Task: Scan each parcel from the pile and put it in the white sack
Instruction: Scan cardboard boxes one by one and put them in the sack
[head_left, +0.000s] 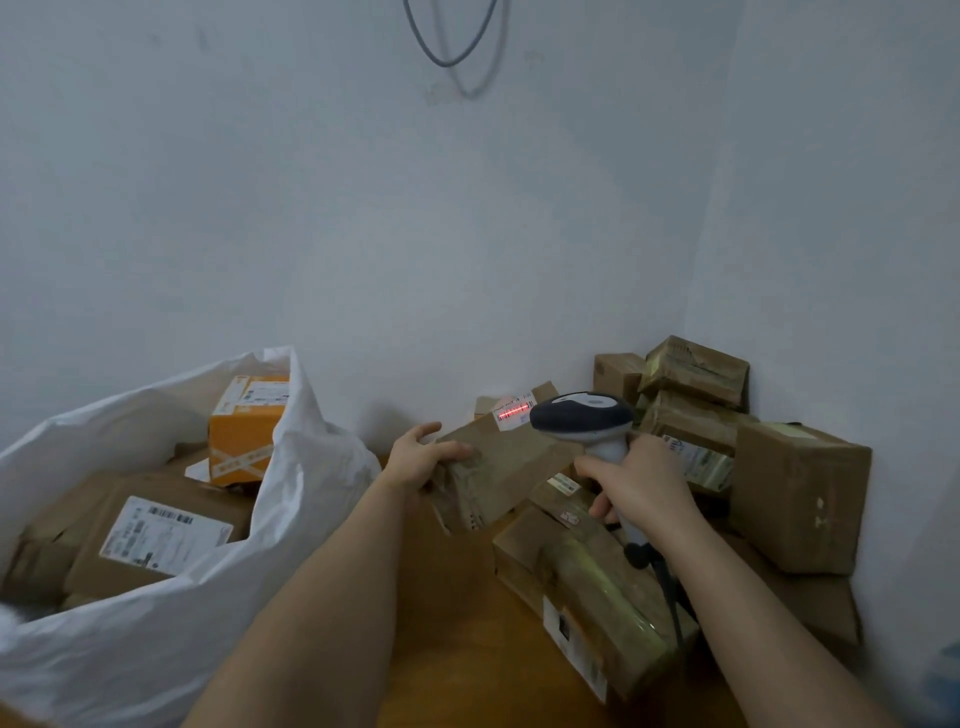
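Right grip: the right hand (636, 480) is wrapped around the handle of the grey-and-white handheld barcode scanner (582, 415).
Left grip: the left hand (423, 454) clasps the near end of the brown cardboard parcel (498, 460), tilting it up off the wooden counter (447, 597).
Beam: a red scan line falls on the parcel's white label (514, 410).
Pile: brown taped boxes (696, 415) are stacked in the corner, just behind.
Sack: the white plastic sack (156, 649) stands to the left, already holding boxes.
Risk: the one-ended hold may let the parcel slip, spoiling the scan.
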